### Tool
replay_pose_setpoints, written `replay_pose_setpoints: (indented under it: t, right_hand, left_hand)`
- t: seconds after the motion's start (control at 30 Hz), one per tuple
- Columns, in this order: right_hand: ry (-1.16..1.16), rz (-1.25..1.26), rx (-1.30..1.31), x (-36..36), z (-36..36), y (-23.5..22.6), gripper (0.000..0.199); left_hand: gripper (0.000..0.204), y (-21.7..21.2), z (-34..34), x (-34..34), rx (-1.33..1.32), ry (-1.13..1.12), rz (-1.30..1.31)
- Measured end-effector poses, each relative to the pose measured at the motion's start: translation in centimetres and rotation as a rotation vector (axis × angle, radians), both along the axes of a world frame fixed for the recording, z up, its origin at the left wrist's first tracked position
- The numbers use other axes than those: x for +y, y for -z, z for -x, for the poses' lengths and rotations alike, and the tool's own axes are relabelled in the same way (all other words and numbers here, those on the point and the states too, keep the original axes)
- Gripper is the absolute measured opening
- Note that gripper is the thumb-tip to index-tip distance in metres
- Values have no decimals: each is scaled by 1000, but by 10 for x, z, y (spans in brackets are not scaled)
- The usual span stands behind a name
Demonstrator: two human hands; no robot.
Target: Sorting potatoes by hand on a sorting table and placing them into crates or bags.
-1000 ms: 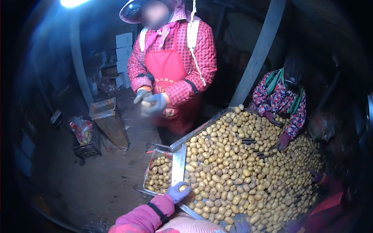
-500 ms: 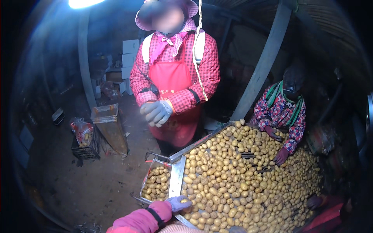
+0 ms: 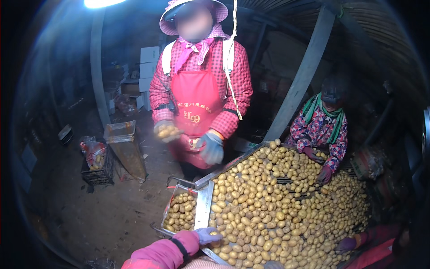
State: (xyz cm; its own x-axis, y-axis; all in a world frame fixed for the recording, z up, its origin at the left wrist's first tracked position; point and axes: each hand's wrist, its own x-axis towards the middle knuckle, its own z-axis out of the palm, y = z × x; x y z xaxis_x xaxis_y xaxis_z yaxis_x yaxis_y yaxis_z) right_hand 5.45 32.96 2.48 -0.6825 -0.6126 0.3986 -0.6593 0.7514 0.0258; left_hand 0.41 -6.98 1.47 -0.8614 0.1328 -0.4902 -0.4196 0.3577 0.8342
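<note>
My left hand (image 3: 206, 235), in a pale purple glove below a pink sleeve with a dark band, reaches over the near left corner of a sorting table. Its fingers curl round a potato (image 3: 215, 233), of which only a small part shows. Many loose yellow potatoes (image 3: 255, 208) cover the table beside it. At the bottom edge just the top of my right hand (image 3: 273, 265), in a greyish glove, shows among the potatoes; its fingers are hidden.
A metal plate (image 3: 204, 206) edges the table, next to a framed container of potatoes (image 3: 181, 210). A person in a red apron (image 3: 197, 103) stands opposite, holding potatoes. Another person (image 3: 322, 125) sorts at far right; a third person's purple glove (image 3: 347, 245) is near right. A black crate (image 3: 97, 166) stands left.
The person opposite has parted their hands, and potatoes now show in one of them. The purple glove at near right has moved left onto the potatoes. My left hand has barely shifted.
</note>
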Motion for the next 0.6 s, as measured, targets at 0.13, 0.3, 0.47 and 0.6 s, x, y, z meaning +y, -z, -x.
replay_pose_setpoints:
  t: [0.13,0.3,0.47,0.6]
  right_hand:
    - [-12,56,15,-6,-1,-8,53]
    - [-9,56,28,-5,1,-3,57]
    - [-15,63,31,-4,2,-2,60]
    - [-20,72,40,-7,2,-6,63]
  left_hand:
    - [55,11,-1,-2,33,-81,-135]
    - [54,23,2,-3,65,-47,-116]
    - [52,20,3,-2,43,-46,-90]
    - [51,7,2,-2,0,-9,-19]
